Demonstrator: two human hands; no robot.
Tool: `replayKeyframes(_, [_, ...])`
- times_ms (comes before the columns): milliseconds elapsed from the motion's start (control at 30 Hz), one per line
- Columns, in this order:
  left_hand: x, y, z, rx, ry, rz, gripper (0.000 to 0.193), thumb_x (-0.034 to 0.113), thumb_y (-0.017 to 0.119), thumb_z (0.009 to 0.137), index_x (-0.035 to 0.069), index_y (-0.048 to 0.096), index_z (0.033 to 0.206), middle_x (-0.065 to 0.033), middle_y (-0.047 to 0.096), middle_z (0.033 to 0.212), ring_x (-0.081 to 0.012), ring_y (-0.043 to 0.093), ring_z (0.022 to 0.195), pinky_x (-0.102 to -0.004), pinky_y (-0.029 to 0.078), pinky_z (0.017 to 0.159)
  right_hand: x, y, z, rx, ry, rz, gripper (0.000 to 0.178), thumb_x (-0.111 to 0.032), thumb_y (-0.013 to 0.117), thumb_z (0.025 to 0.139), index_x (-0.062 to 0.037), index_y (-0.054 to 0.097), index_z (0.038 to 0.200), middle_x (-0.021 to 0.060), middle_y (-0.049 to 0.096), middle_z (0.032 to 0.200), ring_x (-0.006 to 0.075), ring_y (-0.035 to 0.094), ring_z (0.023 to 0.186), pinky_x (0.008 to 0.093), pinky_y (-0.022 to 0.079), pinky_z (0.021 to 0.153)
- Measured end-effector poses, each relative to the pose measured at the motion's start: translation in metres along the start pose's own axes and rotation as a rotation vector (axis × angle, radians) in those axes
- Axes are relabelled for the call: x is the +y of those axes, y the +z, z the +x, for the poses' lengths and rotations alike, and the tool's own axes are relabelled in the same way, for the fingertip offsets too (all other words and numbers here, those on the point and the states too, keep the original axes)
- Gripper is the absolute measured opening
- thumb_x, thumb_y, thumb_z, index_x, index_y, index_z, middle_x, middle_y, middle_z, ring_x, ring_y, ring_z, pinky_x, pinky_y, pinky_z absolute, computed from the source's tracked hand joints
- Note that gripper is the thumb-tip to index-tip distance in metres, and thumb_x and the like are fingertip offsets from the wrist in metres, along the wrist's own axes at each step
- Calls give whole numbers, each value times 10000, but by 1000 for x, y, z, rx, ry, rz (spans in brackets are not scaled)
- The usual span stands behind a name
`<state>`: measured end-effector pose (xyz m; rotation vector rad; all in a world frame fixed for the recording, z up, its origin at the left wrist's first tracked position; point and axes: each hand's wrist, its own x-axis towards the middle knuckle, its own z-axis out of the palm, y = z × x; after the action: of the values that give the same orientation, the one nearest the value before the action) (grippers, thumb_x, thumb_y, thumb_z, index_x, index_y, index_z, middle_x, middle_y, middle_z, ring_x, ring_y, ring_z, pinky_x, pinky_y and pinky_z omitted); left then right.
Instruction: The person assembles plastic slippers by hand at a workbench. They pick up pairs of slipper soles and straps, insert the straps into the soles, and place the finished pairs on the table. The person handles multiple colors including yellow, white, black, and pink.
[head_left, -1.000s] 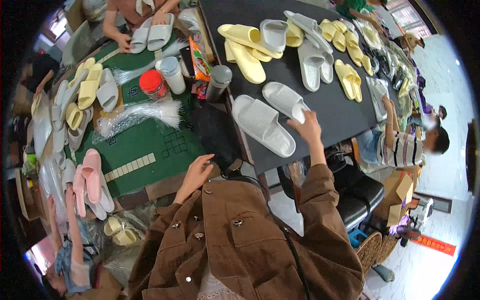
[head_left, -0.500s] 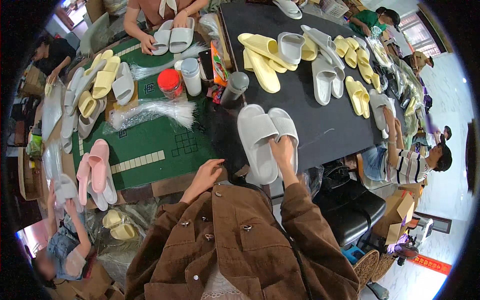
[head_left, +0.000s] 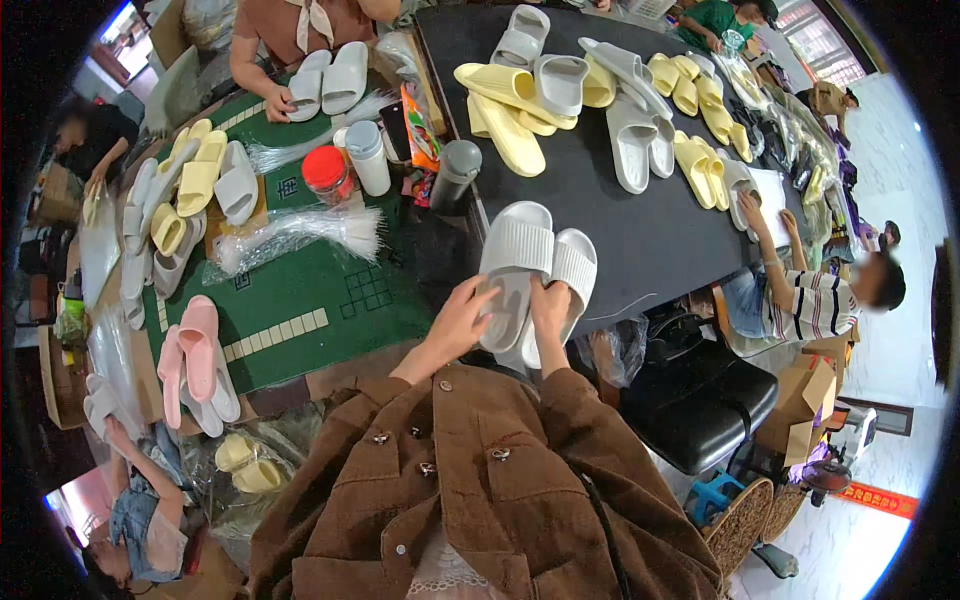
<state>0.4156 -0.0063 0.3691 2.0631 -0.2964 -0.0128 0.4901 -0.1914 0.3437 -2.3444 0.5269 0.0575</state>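
A pair of light grey slippers [head_left: 516,245] with ribbed straps is held upright in front of me, over the near edge of the dark table. My right hand [head_left: 549,315] grips the pair where the two meet, its fingers closed below the straps. Close against the left slipper's side, my left hand [head_left: 462,322] has its fingers apart, the tips at the slipper's edge. It does not appear to be gripping. To the left on the green mat stand pink slippers [head_left: 201,350]. Yellow slippers [head_left: 508,130] lie on the dark table beyond.
On the green mat [head_left: 300,365] are a bundle of clear plastic strips [head_left: 300,237], a red-lidded jar [head_left: 326,172] and a white cup [head_left: 369,160]. A grey tumbler [head_left: 456,175] stands nearby. A black chair [head_left: 700,400] is at my right. Co-workers handle slippers around the tables.
My left hand has moved right and up from the table edge to the left grey slipper. The pair has turned slightly. At the right, a co-worker's hands have spread apart.
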Motion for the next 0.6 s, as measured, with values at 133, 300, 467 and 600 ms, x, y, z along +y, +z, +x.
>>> replayKeyframes(133, [-15, 27, 7, -15, 130, 156, 507, 84, 611, 768, 56, 495, 1260, -198, 386, 1326, -381, 359, 1249, -446, 304, 1042, 5, -3, -2, -93, -161, 111, 467, -295, 719, 733, 113, 579, 912, 231, 614, 850, 314, 599, 768, 389, 464, 721])
replayKeyframes(300, [-4, 43, 25, -54, 127, 245, 591, 90, 627, 747, 17, 417, 1295, -221, 386, 1305, -389, 372, 1223, -450, 309, 1034, 45, -9, 2, -160, -269, 196, 489, -213, 695, 755, 60, 536, 1129, 221, 514, 1160, 297, 508, 1025, 375, 411, 862])
replayKeyframes(467, [-13, 57, 44, -15, 111, 227, 750, 175, 686, 732, 24, 319, 1369, -225, 350, 1334, -402, 318, 1252, -468, 269, 1057, 39, -29, -14, -155, -226, 232, 485, -155, 645, 763, 8, 499, 1195, 229, 517, 1103, 356, 517, 979, 387, 447, 801])
replayKeyframes(600, [-8, 67, 54, -59, 165, 330, 859, 208, 740, 677, 58, 290, 1393, -187, 352, 1344, -397, 315, 1235, -514, 215, 1042, 52, -25, -8, -27, -324, 115, 429, -91, 573, 786, 4, 505, 1199, 237, 515, 1115, 386, 517, 996, 404, 444, 811])
